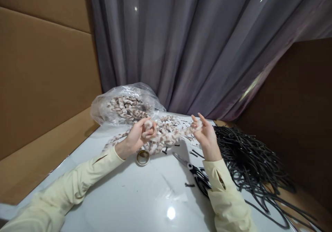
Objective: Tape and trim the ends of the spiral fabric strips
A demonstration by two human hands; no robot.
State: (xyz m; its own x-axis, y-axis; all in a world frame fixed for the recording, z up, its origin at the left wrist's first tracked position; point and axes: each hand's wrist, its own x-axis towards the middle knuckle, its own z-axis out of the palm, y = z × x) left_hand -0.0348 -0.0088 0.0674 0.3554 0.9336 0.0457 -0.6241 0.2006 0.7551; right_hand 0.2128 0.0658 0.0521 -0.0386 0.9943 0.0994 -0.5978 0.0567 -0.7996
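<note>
Two hands, a left hand (137,135) and a right hand (208,138), have one fluffy strand (178,134) between them; the other fluffy strands (127,107), in one clear bag (100,109) and one loose heap (155,146), are too tangled to count. One worktop (124,197) carries one pair of scissors (190,166), one tape roll (143,164) and at least four short black offcuts (190,185). The black cords (249,156) are many, beyond counting.

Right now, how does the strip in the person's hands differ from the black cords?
The fluffy strip is thick, white and brownish; the black cords are thinner and smoother. The strip stretches between the left hand and the right hand; the cords lie in a heap. Both are long and narrow.
</note>
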